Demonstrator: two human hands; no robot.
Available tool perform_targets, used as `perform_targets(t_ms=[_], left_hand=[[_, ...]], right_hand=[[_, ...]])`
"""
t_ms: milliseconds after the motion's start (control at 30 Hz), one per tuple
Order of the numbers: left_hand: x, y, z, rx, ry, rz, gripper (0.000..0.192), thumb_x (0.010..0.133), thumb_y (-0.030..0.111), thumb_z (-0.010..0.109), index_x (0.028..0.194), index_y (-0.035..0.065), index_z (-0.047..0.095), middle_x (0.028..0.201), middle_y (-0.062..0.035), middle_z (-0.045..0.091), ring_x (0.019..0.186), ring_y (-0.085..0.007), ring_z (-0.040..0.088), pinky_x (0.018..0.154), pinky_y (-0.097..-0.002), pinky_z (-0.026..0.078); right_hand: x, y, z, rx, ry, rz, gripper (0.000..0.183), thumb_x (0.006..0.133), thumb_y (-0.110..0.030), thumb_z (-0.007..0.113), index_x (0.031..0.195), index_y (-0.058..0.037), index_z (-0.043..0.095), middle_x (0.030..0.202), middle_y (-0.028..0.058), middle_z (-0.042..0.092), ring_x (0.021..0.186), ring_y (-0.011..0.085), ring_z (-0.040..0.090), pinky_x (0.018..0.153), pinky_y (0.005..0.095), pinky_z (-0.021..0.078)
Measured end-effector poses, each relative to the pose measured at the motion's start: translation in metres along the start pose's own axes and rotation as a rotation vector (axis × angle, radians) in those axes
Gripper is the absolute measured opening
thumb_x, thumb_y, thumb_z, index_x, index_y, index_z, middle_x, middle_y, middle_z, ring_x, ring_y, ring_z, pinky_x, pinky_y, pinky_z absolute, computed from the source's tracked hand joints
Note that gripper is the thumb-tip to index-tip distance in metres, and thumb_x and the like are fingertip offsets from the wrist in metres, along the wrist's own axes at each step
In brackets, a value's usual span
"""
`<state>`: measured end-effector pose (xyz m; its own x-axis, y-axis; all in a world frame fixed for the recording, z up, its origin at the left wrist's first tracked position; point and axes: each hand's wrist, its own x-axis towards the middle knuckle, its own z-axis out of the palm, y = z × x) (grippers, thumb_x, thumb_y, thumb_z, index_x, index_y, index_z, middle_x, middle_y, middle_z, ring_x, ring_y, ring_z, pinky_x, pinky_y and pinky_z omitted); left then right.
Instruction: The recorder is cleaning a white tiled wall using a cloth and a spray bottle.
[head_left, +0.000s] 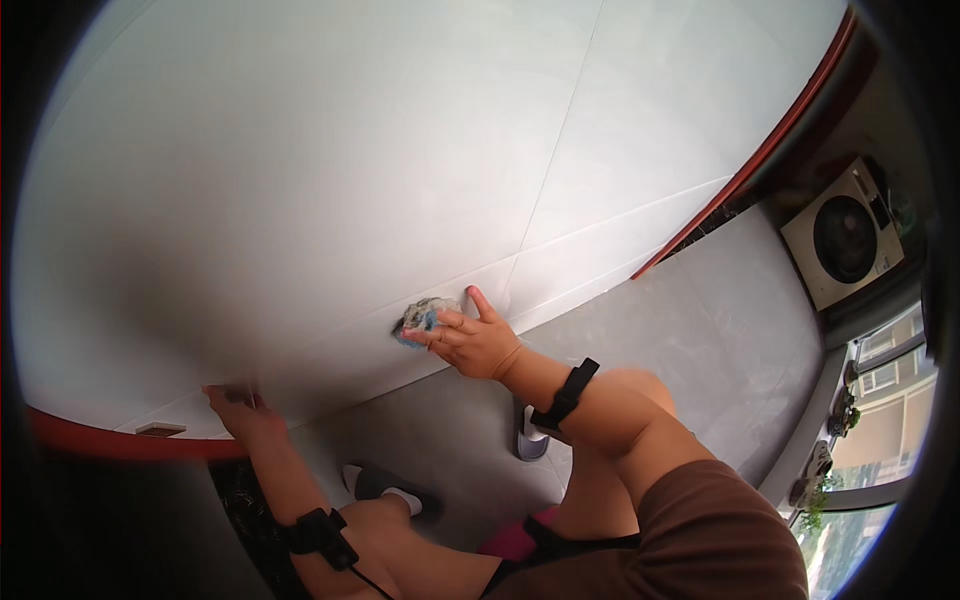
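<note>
My right hand (474, 341) presses a crumpled grey, white and blue rag (426, 319) against the low part of a white tiled wall (420, 180). Its fingers lie over the rag's right side, and the index finger sticks up, apart from it. To the left, my left hand (246, 411) rests against the same wall near its bottom left edge, fingers apart. Shadow and blur hide part of that hand, but nothing shows in it. Both wrists wear black straps.
Grey floor tiles (720, 330) run below the wall. Reddish-brown trim (780, 142) borders the wall. A front-loading washing machine (844, 236) stands at the right, above a window sill with potted plants (817, 502) and shoes. Beside my left hand is a wall outlet plate (160, 429).
</note>
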<state>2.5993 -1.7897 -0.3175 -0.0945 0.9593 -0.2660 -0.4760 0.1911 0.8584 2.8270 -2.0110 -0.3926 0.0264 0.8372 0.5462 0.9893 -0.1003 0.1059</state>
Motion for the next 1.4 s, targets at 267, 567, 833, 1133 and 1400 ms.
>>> perform_targets(t_ms=[267, 567, 833, 1133, 1400], left_hand=[[-0.002, 0.005, 0.01, 0.0, 0.016, 0.054, 0.042, 0.097, 0.039, 0.034, 0.124, 0.0084, 0.044, 0.12, -0.0066, 0.049, 0.105, -0.0211, 0.05, 0.093, -0.0352, 0.041], [0.023, -0.006, -0.039, 0.066, -0.065, -0.082, 0.065, 0.091, 0.037, 0.049, 0.142, 0.0122, 0.018, 0.141, -0.0076, 0.029, 0.128, -0.021, 0.03, 0.101, -0.0365, 0.03], [-0.053, 0.091, -0.023, 0.768, -0.474, 0.635, 0.042, 0.079, 0.011, 0.061, 0.118, 0.005, 0.048, 0.13, -0.0125, 0.043, 0.121, -0.0315, 0.04, 0.1, -0.0403, 0.032], [-0.145, 0.258, 0.076, 1.229, -0.757, 1.737, 0.036, 0.073, 0.002, 0.057, 0.108, 0.0, 0.053, 0.123, -0.02, 0.047, 0.122, -0.04, 0.04, 0.097, -0.0464, 0.036], [-0.143, 0.296, -0.039, 1.24, -0.664, 1.177, 0.029, 0.072, -0.002, 0.058, 0.1, 0.0039, 0.059, 0.105, -0.0149, 0.057, 0.106, -0.0321, 0.052, 0.094, -0.0387, 0.04]], right_hand=[[0.01, 0.094, -0.08, -0.12, 0.587, 0.673, 0.057, 0.09, -0.036, 0.045, 0.136, -0.006, 0.033, 0.145, 0.0258, 0.014, 0.132, 0.0423, 0.02, 0.104, 0.0605, 0.0065], [0.026, 0.122, -0.129, 0.178, 0.769, 0.955, 0.056, 0.095, -0.027, 0.035, 0.137, 0.0086, 0.022, 0.146, 0.0288, 0.004, 0.136, 0.0421, 0.007, 0.109, 0.0494, 0.0102], [0.093, 0.085, -0.195, -0.03, 0.576, 0.372, 0.047, 0.078, 0.0, 0.053, 0.125, -0.0023, 0.049, 0.138, 0.0175, 0.036, 0.119, 0.0478, 0.038, 0.099, 0.0495, 0.0344], [0.055, 0.159, -0.26, -0.159, 0.512, 0.531, 0.051, 0.077, 0.007, 0.049, 0.127, -0.0023, 0.046, 0.139, 0.01, 0.037, 0.123, 0.0407, 0.036, 0.102, 0.0421, 0.0348], [-0.108, 0.171, -0.303, 0.299, 0.505, 0.808, 0.031, 0.079, 0.009, 0.053, 0.109, 0.0008, 0.056, 0.119, 0.0166, 0.053, 0.108, 0.0318, 0.053, 0.092, 0.0339, 0.0425]])
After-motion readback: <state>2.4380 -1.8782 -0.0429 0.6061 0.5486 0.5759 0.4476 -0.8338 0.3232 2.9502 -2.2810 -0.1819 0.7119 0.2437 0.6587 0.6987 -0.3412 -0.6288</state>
